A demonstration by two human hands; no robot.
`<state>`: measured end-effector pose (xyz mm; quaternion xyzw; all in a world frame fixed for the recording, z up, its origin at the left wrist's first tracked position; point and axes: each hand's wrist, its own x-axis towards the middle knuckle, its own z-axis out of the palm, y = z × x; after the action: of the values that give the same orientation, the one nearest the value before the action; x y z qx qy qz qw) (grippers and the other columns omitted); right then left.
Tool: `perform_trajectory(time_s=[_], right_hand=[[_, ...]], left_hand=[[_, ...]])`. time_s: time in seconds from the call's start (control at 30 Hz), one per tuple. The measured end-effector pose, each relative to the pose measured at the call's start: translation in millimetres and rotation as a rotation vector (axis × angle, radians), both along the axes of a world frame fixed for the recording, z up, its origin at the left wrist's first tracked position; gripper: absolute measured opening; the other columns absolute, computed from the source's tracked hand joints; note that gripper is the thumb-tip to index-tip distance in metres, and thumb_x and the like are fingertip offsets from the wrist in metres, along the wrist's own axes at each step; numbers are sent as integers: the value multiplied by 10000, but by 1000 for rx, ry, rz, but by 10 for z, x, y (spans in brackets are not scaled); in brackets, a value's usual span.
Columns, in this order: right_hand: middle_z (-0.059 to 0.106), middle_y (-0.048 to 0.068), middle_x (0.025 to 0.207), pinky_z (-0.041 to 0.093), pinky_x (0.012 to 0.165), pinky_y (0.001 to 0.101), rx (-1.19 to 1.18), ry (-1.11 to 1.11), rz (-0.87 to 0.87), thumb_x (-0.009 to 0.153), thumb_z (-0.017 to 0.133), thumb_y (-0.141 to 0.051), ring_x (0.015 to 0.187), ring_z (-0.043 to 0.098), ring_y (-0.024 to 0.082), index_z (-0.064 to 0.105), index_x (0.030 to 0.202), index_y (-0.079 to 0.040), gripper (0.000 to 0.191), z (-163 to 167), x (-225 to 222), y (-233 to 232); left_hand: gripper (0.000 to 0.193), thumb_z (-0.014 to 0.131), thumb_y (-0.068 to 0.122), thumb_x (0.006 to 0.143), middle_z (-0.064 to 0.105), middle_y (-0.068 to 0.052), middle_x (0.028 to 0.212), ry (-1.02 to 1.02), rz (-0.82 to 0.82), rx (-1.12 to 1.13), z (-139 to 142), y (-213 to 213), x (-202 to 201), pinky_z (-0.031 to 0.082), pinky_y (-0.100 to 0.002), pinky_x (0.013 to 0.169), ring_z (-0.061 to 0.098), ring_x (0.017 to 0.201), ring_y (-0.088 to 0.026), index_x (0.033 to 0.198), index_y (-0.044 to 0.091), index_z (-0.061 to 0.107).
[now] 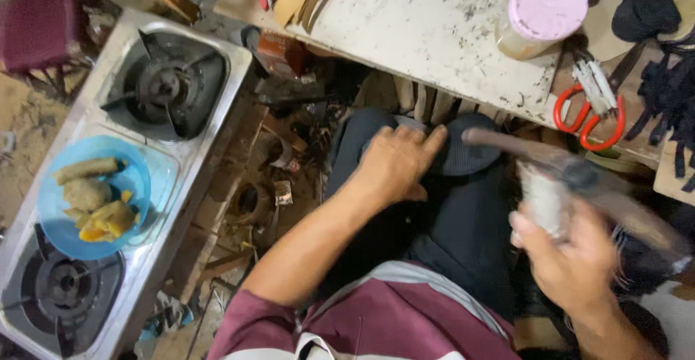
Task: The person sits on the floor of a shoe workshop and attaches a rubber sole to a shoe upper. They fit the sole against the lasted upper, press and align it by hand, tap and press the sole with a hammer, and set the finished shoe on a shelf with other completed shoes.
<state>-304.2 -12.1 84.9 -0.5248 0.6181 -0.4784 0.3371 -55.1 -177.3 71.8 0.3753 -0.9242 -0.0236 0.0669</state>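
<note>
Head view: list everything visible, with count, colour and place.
Stove: one, steel, two burners, left.
Bowl: one, blue, holding fried food, on the stove.
Board: one, white and stained, top centre.
Jar: one, pink lid, on the board.
Scissors: one, red handles, right of the board.
Sole: one, dark, on the lap.
Hammer: one, blurred, right.
Left hand: pressing the sole.
Right hand: gripping the hammer.

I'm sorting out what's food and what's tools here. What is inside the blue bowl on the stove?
The blue bowl holds a brownish roll, a rounded brown lump and yellow-orange pieces of food. The bowl's bottom beneath them is covered, and so is the stove surface under it.
</note>
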Motion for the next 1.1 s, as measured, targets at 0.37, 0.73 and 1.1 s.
perform_trajectory(time_s=[0.37,0.73,1.1], right_hand=[[675,163,795,532,609,384,277,439,-55,964,682,-208,624,627,275,592,1254,-34,350,-265,119,-185],[644,171,762,528,633,466,255,507,-131,864,758,-254,661,653,345,607,1100,11,385,-506,-26,-165],[713,70,764,561,628,368,-262,143,-16,1000,607,-257,648,636,216,640,884,-80,214,-480,-64,-178]], left_hand=[[641,531,149,887,645,-89,981,-73,-1,-150,-252,-43,-316,445,-391,792,628,913,-242,1513,45,440],[617,534,178,877,623,-71,984,-57,-8,-148,-279,34,-366,451,-385,775,607,878,-224,1467,6,480],[534,526,156,891,616,-62,997,-65,40,-212,-257,150,-389,450,-361,776,595,886,-203,1398,-11,555]])
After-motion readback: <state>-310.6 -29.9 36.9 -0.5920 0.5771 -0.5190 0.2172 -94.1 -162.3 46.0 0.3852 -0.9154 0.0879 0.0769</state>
